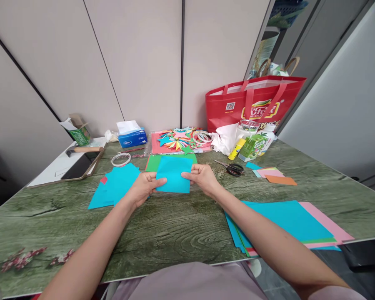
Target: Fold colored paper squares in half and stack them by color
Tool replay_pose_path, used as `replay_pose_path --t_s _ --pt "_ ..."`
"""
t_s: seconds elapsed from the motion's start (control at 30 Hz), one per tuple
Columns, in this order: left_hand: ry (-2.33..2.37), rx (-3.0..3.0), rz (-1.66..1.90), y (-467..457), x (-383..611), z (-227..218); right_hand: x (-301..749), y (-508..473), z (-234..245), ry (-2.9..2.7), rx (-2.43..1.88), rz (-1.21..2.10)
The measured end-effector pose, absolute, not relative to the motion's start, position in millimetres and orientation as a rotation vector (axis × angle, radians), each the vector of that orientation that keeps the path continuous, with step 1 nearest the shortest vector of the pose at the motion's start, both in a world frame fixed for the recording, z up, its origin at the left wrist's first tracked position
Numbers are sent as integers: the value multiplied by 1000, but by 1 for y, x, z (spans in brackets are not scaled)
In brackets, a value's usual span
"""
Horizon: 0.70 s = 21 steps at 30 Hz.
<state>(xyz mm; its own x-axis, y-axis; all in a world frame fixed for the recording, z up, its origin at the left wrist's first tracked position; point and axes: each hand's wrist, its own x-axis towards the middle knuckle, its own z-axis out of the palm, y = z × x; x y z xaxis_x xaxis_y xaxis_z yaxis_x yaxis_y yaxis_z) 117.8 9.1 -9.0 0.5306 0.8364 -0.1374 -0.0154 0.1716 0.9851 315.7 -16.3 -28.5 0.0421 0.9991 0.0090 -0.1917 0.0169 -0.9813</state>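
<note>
A square of blue paper is held up over the table between both my hands. My left hand pinches its left edge, thumb in front and fingers behind. On the right edge my right hand grips it the same way. Behind the square, partly hidden by it, lies green paper. More blue sheets lie loosely overlapped just left of my left hand. Black-handled scissors rest on the table beyond my right hand.
A stack of coloured paper lies under my right forearm. Paper strips, a yellow glue stick, a tape roll, a tissue box, a hammer, folded paper stars and a red bag stand around the table.
</note>
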Motion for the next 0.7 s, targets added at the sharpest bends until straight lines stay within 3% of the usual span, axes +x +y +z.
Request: replay_pose_path --t_s 0.7 --pt "768 1253 674 11 115 -7 322 -11 -29 -1035 -1078 1181"
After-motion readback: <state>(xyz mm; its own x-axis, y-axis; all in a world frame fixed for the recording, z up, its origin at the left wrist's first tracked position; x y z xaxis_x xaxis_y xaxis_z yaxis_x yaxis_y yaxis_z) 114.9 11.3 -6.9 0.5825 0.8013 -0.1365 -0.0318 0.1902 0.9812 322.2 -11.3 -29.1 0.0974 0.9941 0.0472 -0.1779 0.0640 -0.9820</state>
